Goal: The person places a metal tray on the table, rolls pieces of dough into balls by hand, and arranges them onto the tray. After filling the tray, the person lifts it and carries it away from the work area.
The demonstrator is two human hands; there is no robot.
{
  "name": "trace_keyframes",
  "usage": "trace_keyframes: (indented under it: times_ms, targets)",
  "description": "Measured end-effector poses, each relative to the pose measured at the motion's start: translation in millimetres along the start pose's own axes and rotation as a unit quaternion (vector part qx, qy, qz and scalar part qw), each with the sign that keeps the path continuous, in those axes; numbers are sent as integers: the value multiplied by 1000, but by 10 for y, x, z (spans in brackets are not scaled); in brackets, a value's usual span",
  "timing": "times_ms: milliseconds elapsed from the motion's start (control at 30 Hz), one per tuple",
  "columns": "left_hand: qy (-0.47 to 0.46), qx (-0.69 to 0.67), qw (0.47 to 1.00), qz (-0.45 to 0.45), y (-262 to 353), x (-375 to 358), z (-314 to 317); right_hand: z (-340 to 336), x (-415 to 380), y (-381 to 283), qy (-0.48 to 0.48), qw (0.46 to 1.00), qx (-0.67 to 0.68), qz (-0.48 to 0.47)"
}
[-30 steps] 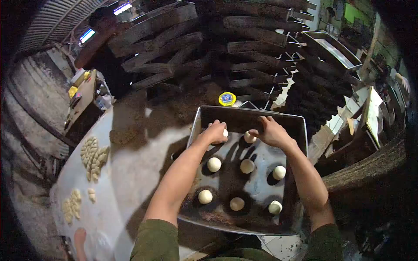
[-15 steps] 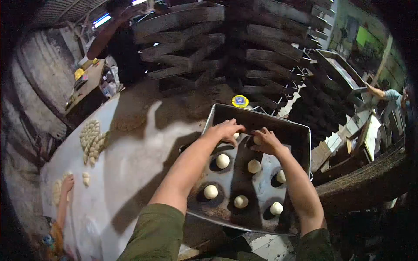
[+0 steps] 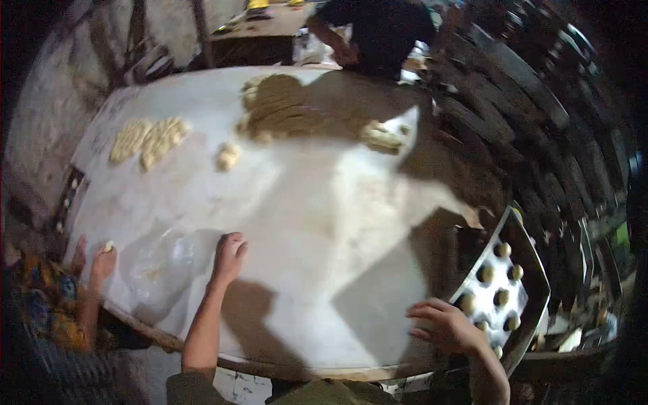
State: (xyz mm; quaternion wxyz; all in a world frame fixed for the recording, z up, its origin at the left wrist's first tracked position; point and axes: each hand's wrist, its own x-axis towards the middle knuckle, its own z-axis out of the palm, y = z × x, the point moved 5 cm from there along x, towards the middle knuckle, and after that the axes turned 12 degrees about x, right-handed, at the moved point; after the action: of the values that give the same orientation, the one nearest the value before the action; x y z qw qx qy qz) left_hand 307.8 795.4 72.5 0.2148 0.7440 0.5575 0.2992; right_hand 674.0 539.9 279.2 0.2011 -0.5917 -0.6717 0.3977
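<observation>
The left hand (image 3: 228,255) is resting on the pale floured surface (image 3: 304,202), its grip curled loosely and holding nothing, just beside a sheet of clear plastic (image 3: 162,266). The right hand (image 3: 447,326) is hovering near the surface's front edge, grip apart and empty, fingers spread, touching the near corner of the metal tray (image 3: 533,270) carrying dough balls (image 3: 502,249). Farther off, dough pieces (image 3: 148,138) are lying in clusters. Another person's hand (image 3: 101,260) is resting at the left edge.
</observation>
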Motion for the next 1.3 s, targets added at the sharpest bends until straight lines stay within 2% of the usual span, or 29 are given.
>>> trace_keyframes:
  times_ms: [33,100,133,167,233,267,300,367,400,433,533,567,600,667,700,767,800,833,900,967,1000,1033,1100,1133,1167,1200,1233,1267,1300]
  targets:
    - [43,127,991,22,-206,-72,-318,244,478,-49,-30,999,-8,-43]
    - [51,163,985,0,-565,-147,-489,694,1541,103,-92,989,10,-112]
    - [52,175,983,16,-686,-155,-494,831,2119,162,-108,990,-6,-92]
    - [52,185,981,33,-750,-150,-482,914,2683,272,-76,997,-11,-26]
    - [-63,299,949,77,-478,-69,-583,1044,3736,427,13,998,54,20]
    - [-6,359,930,74,-525,-67,-525,1090,4253,412,48,998,14,-36]
    - [49,418,904,69,-617,-123,-416,1175,4724,313,69,997,-14,-19]
    - [-36,256,965,-49,-932,-107,-225,1350,5603,155,163,976,26,-145]
    - [-55,250,965,-58,-775,-26,-407,1389,5906,-11,199,979,6,-34]
    - [-75,246,964,-61,-633,59,-616,1523,6320,53,198,980,4,-4]
    - [-46,247,968,-19,-588,52,-673,1847,6956,226,234,966,-108,-26]
    - [-45,263,964,-11,-550,59,-695,2031,7220,588,156,971,181,3]
    - [-27,275,961,-6,-549,57,-672,2215,7453,939,115,885,446,69]
    - [-12,314,949,25,-545,58,-624,2056,6358,153,21,982,182,41]
    - [10,355,934,35,-582,33,-590,2029,5710,-256,-44,946,322,19]
    - [26,155,988,-9,-1018,-91,-329,2259,4905,-153,6,966,254,41]
    - [17,97,995,-16,-1107,-116,-270,2265,4343,-284,115,979,166,-35]
    - [-14,134,991,18,-951,-142,-355,2306,3804,-348,88,922,378,2]
    - [-54,-144,987,-56,-1024,-264,-215,2474,2982,-312,75,901,427,25]
    - [-112,-405,901,-111,-386,-687,-125,2519,2248,-397,134,901,408,69]
    - [-154,-345,920,-102,98,-920,-149,2609,1994,-369,198,921,334,40]
    - [-185,-284,936,-94,476,-1136,-123,2681,1788,-371,298,901,312,-43]
    - [-216,-263,921,-189,611,-1528,90,2581,1356,-359,306,894,322,50]
    - [-220,-259,920,-194,906,-1646,96,2403,1263,-240,370,876,300,75]
    - [-222,-252,921,-200,1245,-1786,58,2242,1169,-59,429,853,280,99]
    - [-296,-239,888,-259,1445,-1970,87,2084,1144,181,502,773,369,117]
    - [-282,-259,875,-296,1748,-2136,13,1767,1010,259,603,744,275,86]
    - [-318,-193,914,-163,1783,-2285,77,1549,955,500,644,716,251,101]
    - [-348,-122,929,-30,1757,-2502,124,1304,851,741,686,643,333,73]
